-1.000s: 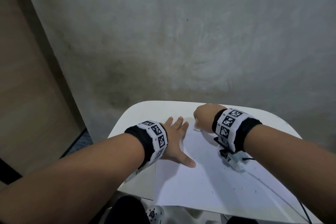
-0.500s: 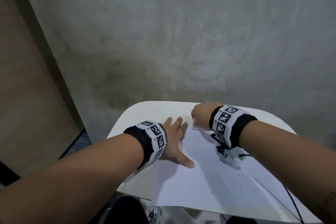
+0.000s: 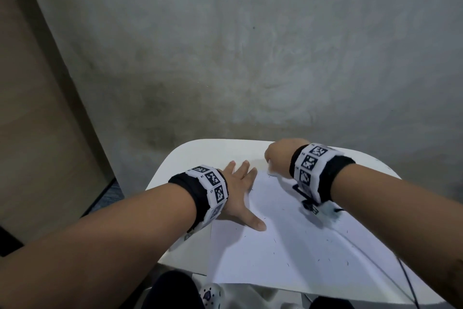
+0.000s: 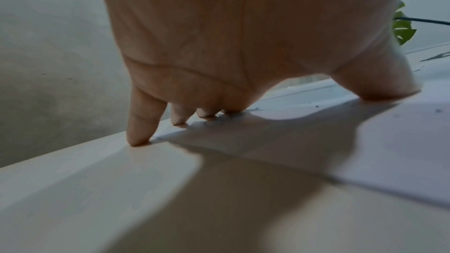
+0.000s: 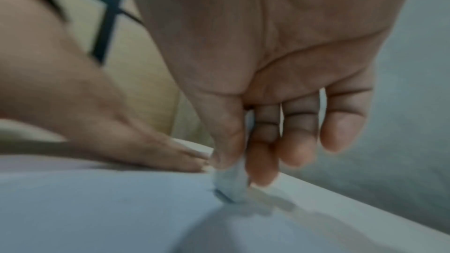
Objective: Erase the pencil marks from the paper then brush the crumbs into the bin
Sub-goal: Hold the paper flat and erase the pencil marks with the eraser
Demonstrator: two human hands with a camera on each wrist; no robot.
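A white sheet of paper lies on a small white table, speckled with dark eraser crumbs. My left hand lies flat with spread fingers on the paper's far left corner, its fingertips and thumb pressing down. Faint pencil marks show beside those fingertips. My right hand pinches a white eraser between thumb and fingers, its tip touching the paper's far edge. That hand looks blurred in the right wrist view. No bin is in view.
A grey concrete wall stands right behind the table. A brown panel rises at the left. A black cable runs across the paper's right side from my right wrist. Green leaves show in the left wrist view.
My right hand with the eraser has shifted slightly left and away along the paper's far edge. The left hand has stayed flat on the paper.
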